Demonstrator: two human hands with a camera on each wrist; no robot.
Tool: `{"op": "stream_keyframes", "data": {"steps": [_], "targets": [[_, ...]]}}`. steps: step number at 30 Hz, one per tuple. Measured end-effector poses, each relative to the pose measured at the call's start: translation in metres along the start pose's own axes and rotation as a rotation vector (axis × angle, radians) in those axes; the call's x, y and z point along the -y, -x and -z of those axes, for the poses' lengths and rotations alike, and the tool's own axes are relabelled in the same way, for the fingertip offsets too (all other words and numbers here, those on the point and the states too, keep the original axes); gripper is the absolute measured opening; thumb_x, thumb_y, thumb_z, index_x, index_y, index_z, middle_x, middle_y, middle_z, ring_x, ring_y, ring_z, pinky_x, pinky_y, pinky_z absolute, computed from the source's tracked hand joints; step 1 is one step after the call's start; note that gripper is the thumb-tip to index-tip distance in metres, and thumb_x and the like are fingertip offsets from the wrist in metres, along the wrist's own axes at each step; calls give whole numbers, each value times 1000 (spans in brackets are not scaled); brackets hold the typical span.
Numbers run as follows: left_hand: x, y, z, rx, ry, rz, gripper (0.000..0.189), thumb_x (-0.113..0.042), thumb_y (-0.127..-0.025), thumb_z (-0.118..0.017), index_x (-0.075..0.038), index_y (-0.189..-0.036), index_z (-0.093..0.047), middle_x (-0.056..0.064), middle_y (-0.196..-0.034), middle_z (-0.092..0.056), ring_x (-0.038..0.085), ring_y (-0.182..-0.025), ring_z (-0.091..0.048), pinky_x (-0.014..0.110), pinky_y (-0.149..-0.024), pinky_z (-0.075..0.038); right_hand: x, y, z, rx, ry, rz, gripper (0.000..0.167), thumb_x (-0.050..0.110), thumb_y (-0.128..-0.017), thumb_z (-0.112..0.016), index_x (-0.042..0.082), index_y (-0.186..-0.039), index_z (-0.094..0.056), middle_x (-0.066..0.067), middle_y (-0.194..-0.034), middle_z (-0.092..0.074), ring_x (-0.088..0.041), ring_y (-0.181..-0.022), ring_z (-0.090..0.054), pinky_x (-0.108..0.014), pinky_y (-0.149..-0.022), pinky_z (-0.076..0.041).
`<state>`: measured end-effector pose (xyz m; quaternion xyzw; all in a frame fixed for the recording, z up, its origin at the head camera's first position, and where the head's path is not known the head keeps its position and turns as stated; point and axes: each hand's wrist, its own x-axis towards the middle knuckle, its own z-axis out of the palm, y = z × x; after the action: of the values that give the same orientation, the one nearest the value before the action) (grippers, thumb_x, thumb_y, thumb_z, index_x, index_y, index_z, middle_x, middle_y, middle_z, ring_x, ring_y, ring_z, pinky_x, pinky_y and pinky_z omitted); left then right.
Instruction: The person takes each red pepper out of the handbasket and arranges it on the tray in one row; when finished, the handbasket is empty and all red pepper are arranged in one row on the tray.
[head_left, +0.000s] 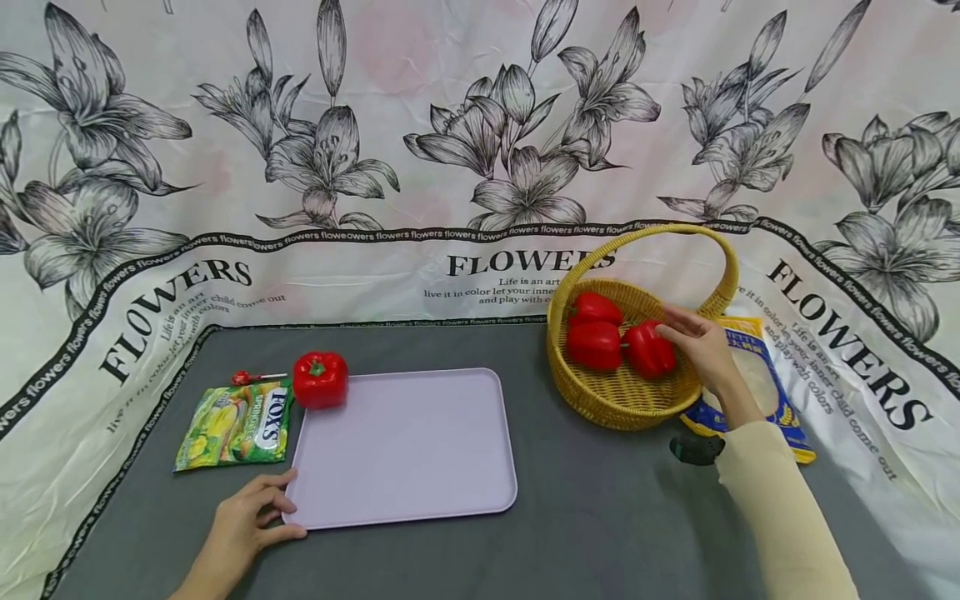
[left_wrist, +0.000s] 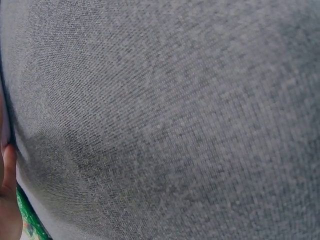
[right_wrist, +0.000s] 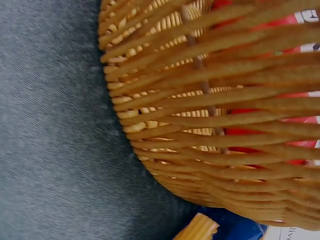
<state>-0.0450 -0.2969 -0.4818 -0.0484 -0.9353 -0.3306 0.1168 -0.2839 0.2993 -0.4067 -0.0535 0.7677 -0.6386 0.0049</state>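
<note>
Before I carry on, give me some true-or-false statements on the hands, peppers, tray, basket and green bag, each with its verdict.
1. The right hand is at a red pepper inside the basket. True.
2. Five peppers show in the basket. False: three do.
3. The left hand is at the near left corner of the tray. True.
4. The green bag lies right of the tray. False: the green bag lies left of it.
5. One pepper sits at the tray's far left corner. True.
</note>
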Motion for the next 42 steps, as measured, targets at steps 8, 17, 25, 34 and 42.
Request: {"op": "stream_keyframes", "data": {"steps": [8, 17, 25, 34, 42], "targets": [[-2, -1, -1, 6, -6, 12, 39, -6, -49, -91, -20, -68, -61, 11, -110, -68, 27, -97, -64, 16, -67, -57, -5, -9, -3, -36, 203, -23, 56, 18, -95, -62, -6, -141, -39, 6, -122, -61, 1, -107, -58, -8, -88, -47], [-4, 0, -1, 68, 11, 58, 35, -8, -53, -90, -19, -70, -61, 13, -113, -66, 10, -88, -64, 21, -67, -58, -2, 0, -5, 1, 210, -89, 55, 15, -93, -64, -8, -138, -41, -8, -122, -63, 11, -88, -59, -8, -79, -50], [-3, -1, -2, 73, 9, 72, 35, -9, -53, -91, -17, -70, -62, 14, -114, -66, 13, -88, -65, 21, -68, -58, 7, 0, 5, 177, 234, -203, 64, 20, -95, -63, -3, -146, -31, -29, -146, -35, 12, -90, -57, -14, -85, -51], [-3, 2, 0, 81, -10, 88, 34, -9, -53, -90, -17, -70, -61, 16, -115, -66, 32, -103, -62, 24, -68, -59, 12, -4, 13, 437, 328, -347, 67, 29, -94, -63, -5, -144, -34, -27, -146, -36, -33, -131, -41, -45, -109, -37], [-4, 0, 1, 99, 2, 102, 33, -9, -55, -90, -16, -70, -61, 17, -115, -65, 36, -106, -60, 26, -70, -59, 14, -4, 15, 549, 298, -425, 61, 26, -94, -64, -5, -141, -39, -20, -139, -48, -30, -129, -41, -46, -109, -37]]}}
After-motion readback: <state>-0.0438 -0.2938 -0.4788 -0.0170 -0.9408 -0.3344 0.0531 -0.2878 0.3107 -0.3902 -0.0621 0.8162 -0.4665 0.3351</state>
